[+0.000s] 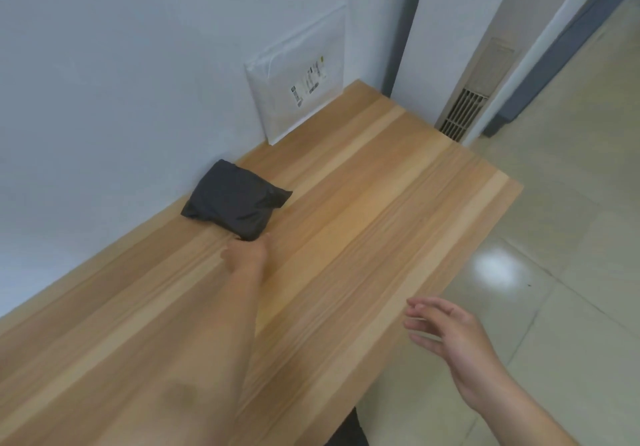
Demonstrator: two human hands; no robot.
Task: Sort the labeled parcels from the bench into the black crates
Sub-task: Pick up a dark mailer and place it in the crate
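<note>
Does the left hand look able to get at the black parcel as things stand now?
Probably yes. The left hand is at the near corner of the black parcel, and nothing on the bench lies between them. Whether its fingers hold it cannot be told.

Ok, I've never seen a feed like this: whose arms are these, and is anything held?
There is no machine: a person works bare-handed, and the one picture comes from a camera on their head, looking forward and down. A wooden bench runs along a wall. On it are a black parcel and, farther back, a labeled white parcel leaning on the wall. The left hand touches the black parcel's near corner; whether it grips is unclear. The right hand hovers open near the bench's edge, holding nothing. No crates are in view.
</note>
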